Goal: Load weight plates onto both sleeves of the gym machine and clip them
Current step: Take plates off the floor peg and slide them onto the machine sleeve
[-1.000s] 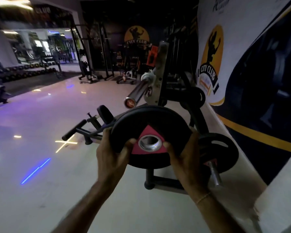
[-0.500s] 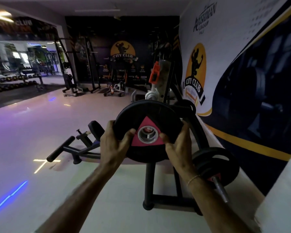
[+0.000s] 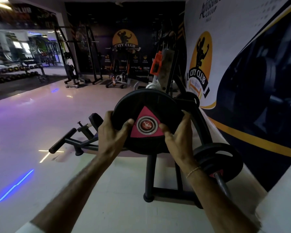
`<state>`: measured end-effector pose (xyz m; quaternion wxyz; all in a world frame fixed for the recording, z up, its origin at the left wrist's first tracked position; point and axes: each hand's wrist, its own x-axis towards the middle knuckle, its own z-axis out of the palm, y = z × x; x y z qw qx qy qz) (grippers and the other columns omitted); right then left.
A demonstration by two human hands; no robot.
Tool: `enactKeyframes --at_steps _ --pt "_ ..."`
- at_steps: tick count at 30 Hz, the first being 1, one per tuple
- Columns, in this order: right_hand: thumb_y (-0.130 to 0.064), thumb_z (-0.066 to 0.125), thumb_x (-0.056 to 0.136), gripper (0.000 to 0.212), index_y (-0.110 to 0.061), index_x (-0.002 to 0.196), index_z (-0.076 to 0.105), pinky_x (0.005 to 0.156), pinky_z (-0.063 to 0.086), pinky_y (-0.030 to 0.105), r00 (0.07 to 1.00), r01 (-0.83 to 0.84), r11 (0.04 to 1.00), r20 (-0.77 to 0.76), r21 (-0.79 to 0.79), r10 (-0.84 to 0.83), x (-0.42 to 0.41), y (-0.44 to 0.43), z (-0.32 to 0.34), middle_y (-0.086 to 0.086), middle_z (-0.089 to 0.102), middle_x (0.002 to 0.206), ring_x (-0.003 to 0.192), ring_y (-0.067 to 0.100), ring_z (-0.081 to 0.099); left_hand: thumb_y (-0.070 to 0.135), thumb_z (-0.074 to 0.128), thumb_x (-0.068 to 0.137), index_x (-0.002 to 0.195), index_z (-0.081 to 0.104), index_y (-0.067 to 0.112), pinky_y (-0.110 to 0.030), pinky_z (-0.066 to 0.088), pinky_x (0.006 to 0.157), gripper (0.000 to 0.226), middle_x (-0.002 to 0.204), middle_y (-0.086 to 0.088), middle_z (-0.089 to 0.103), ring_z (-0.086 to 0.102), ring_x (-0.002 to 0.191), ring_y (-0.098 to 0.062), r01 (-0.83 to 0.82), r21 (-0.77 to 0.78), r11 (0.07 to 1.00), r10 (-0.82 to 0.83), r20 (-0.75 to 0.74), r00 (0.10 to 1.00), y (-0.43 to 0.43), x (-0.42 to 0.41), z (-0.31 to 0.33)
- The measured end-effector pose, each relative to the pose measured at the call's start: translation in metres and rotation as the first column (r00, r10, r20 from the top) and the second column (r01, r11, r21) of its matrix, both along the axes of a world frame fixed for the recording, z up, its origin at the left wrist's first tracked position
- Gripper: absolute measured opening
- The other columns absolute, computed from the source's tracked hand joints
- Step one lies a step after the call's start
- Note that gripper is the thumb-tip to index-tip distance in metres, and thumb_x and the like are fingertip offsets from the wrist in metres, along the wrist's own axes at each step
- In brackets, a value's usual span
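Note:
A black weight plate with a pink triangle round its steel hub faces me at the centre of the view. The red end cap of the machine's sleeve shows inside the plate's hole. My left hand grips the plate's left edge, thumb on its face. My right hand grips the right edge the same way. The rest of the sleeve is hidden behind the plate. Above it rises the machine's arm with an orange part.
More black plates sit on a low storage peg at the lower right, beside the banner wall. The machine's black base frame stands on the pale floor below the plate. A footrest bar juts left. Racks and dumbbells line the far room.
Both hands raised the plate from below the bare sleeve up to its tip. The sleeve's end now sits inside the plate's hole.

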<state>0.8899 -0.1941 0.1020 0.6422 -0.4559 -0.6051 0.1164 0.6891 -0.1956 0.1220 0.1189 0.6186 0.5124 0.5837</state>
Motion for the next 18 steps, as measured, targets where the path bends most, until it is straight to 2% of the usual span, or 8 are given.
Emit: enactKeyframes --at_steps 2,4,6,8,10,12,15,18 --pt "-0.027 0.077 0.087 0.079 -0.006 0.148 0.031 0.094 0.053 0.020 1.000 -0.015 1.000 -0.010 -0.014 0.015 0.001 0.010 0.003 0.005 0.044 0.140 0.127 0.017 0.051 0.040 0.070 0.089 0.125 0.051 0.009 -0.015 0.052 0.069 0.051 0.107 -0.002 0.063 0.064 0.097 -0.018 0.008 -0.012 1.000 -0.008 -0.002 1.000 0.012 0.000 0.000" --pt "-0.017 0.078 0.086 0.079 -0.004 0.148 0.032 0.090 0.046 0.006 1.000 -0.015 0.999 -0.004 -0.037 0.015 0.004 0.022 0.005 0.004 0.041 0.139 0.127 0.010 0.046 0.040 0.070 0.089 0.126 0.049 0.011 -0.018 0.052 0.072 0.052 0.109 -0.001 0.063 0.064 0.100 -0.018 0.005 -0.020 1.000 -0.005 -0.018 1.000 0.025 0.002 0.001" --pt "-0.007 0.079 0.083 0.081 -0.002 0.149 0.031 0.086 0.037 -0.006 1.000 0.010 0.999 0.030 -0.039 -0.009 0.006 0.034 0.009 0.004 0.039 0.140 0.125 0.000 0.038 0.035 0.072 0.089 0.133 0.047 0.014 -0.020 0.053 0.081 0.056 0.118 -0.003 0.064 0.062 0.108 -0.016 0.004 -0.009 1.000 -0.004 -0.045 0.999 0.040 0.005 0.007" --pt "0.000 0.079 0.081 0.083 -0.001 0.149 0.032 0.086 0.031 -0.011 0.995 0.049 0.998 0.091 -0.025 -0.046 0.007 0.052 0.014 0.011 0.041 0.146 0.130 0.003 0.033 0.028 0.074 0.087 0.141 0.043 0.017 -0.030 0.054 0.092 0.063 0.130 -0.004 0.063 0.059 0.118 -0.017 0.015 -0.002 1.000 -0.015 -0.073 0.997 0.059 0.008 0.014" --pt "-0.001 0.079 0.082 0.083 -0.002 0.151 0.032 0.083 0.029 -0.013 0.991 0.054 0.998 0.125 -0.028 -0.050 0.010 0.073 0.021 0.017 0.042 0.151 0.135 0.013 0.037 0.024 0.075 0.087 0.144 0.043 0.017 -0.025 0.052 0.092 0.066 0.134 -0.005 0.062 0.057 0.122 -0.014 0.029 -0.023 0.999 -0.031 -0.072 0.997 0.081 0.010 0.019" --pt "-0.005 0.079 0.084 0.082 -0.005 0.150 0.032 0.081 0.029 -0.014 0.988 0.054 0.998 0.149 -0.044 -0.046 0.013 0.098 0.025 0.016 0.042 0.152 0.140 0.023 0.042 0.027 0.075 0.087 0.143 0.045 0.015 -0.012 0.046 0.081 0.065 0.131 -0.004 0.063 0.057 0.118 -0.012 0.032 -0.044 0.999 -0.036 -0.077 0.996 0.106 0.013 0.020" --pt "-0.008 0.077 0.086 0.079 -0.005 0.150 0.031 0.082 0.031 -0.013 0.982 0.092 0.994 0.171 -0.062 -0.080 0.016 0.139 0.028 0.016 0.040 0.154 0.142 0.029 0.042 0.033 0.075 0.087 0.138 0.048 0.015 -0.013 0.044 0.075 0.061 0.126 -0.005 0.065 0.062 0.115 -0.018 0.020 -0.073 0.997 -0.027 -0.105 0.994 0.147 0.018 0.021" --pt "-0.012 0.076 0.088 0.082 -0.007 0.153 0.025 0.107 0.037 0.008 0.982 0.109 0.984 0.172 -0.138 -0.085 0.019 0.180 0.034 0.015 0.034 0.158 0.148 0.028 0.035 0.033 0.076 0.085 0.133 0.051 0.014 -0.018 0.046 0.075 0.058 0.122 -0.005 0.066 0.064 0.112 -0.021 0.029 -0.107 0.994 -0.038 -0.077 0.996 0.190 0.022 0.024"
